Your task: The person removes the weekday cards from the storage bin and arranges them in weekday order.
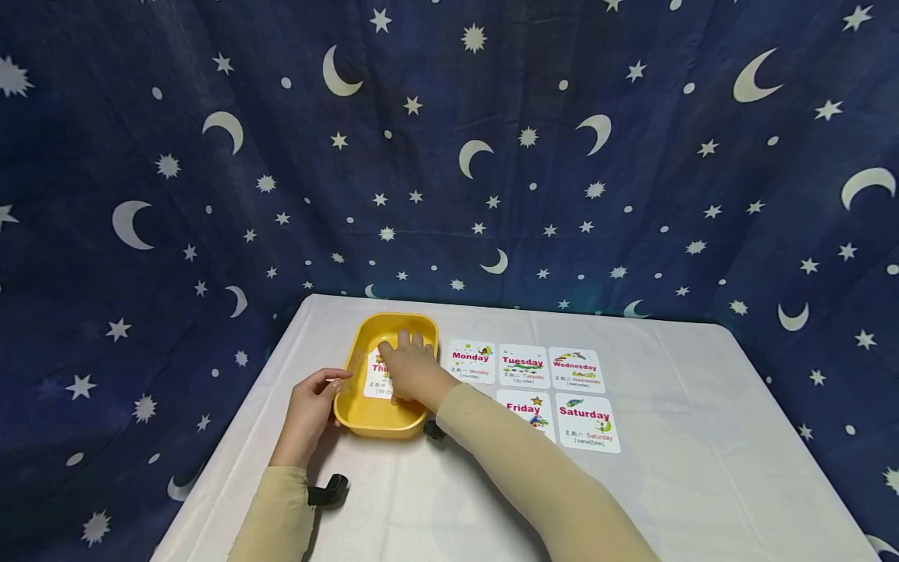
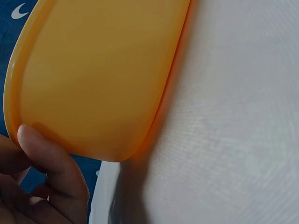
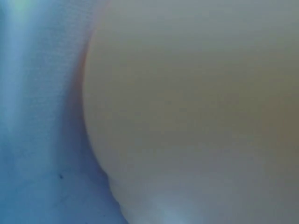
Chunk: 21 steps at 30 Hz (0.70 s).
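Observation:
A yellow plastic tray [image 1: 385, 428] stands on the white table, and a white card printed "Thu..." [image 1: 375, 384] is inside it. My left hand [image 1: 309, 407] grips the tray's left side; the left wrist view shows the thumb [image 2: 49, 156] against the tray's wall [image 2: 100, 79]. Over the card reaches my right hand [image 1: 413, 373], its fingers towards the card's top and its thumb near the lower edge. The hand covers the card's right part, so whether it pinches the card is hidden. In the right wrist view a blurred pale surface fills most of the picture.
Right of the tray lie cards for Monday [image 1: 472, 362], Tuesday [image 1: 524, 367] and Wednesday [image 1: 577, 370]. Below them are Friday [image 1: 525, 409], partly behind my right sleeve [image 1: 520, 468], and Saturday [image 1: 588, 423]. A dark blue curtain [image 1: 435, 101] with moons and stars hangs behind the table.

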Tool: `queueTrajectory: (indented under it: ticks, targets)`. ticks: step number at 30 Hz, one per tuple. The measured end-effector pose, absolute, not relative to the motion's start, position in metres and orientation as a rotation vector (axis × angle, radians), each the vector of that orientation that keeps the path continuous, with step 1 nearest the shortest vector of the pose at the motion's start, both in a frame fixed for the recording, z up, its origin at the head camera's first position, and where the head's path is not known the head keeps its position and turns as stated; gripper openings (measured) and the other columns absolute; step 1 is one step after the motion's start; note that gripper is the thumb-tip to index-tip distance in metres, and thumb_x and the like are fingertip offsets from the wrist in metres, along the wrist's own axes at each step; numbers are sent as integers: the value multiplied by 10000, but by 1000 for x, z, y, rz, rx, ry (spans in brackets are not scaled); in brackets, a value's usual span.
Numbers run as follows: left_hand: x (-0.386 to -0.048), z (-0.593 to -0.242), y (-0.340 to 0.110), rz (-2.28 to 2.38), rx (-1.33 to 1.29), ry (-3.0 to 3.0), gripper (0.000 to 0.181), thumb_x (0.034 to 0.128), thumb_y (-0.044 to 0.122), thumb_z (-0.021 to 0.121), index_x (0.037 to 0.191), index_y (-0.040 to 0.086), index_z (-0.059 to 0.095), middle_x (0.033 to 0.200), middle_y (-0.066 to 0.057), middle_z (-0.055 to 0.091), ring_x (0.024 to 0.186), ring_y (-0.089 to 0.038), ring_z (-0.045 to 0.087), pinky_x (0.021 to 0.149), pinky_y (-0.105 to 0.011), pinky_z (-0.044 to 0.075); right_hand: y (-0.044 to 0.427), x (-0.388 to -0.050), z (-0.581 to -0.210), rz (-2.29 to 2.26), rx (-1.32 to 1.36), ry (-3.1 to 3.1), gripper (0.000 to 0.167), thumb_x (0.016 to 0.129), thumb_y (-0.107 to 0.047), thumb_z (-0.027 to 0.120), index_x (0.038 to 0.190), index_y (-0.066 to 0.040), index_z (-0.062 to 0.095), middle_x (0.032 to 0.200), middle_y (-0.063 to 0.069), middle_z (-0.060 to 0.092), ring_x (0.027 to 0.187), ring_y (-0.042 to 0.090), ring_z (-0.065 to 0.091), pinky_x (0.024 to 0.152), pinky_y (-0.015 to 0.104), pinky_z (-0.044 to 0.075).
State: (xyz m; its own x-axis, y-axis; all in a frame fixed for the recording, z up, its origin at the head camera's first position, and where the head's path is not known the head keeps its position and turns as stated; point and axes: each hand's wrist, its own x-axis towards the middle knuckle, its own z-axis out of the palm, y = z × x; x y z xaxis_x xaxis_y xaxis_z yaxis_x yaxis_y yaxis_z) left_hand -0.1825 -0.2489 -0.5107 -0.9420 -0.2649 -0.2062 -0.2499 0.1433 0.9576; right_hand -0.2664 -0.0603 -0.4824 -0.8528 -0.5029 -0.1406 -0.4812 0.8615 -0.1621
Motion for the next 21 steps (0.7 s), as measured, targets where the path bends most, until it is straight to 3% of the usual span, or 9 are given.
queueTrajectory:
  ticks: [5,13,21]
  targets:
    - [-183,-511,-249,-1987,519,-2351,251,1109,91,558,1302,33,708,1018,-139,601,556,-164,549,489,-270,527,-59,-266,-484,-161,-813,2885,905,704,-364,1026,1455,-266,530,1334,76,477,1195,281,446,995,403,477]
    - [-183,-513,-249,-1983,511,-2346,255,1108,87,554,1299,26,711,988,-106,604,549,-155,545,483,-268,520,-57,-265,-488,-174,-865,2908,883,725,-355,1014,1463,-255,541,1322,71,481,1173,266,440,940,368,463]
    - [-183,-513,-250,-1978,504,-2349,257,1108,78,550,1302,33,713,993,-105,599,551,-159,545,489,-269,523,-56,-266,-489,-237,-892,2956,700,810,-145,885,1436,-209,578,1224,48,481,1085,236,430,934,349,453]
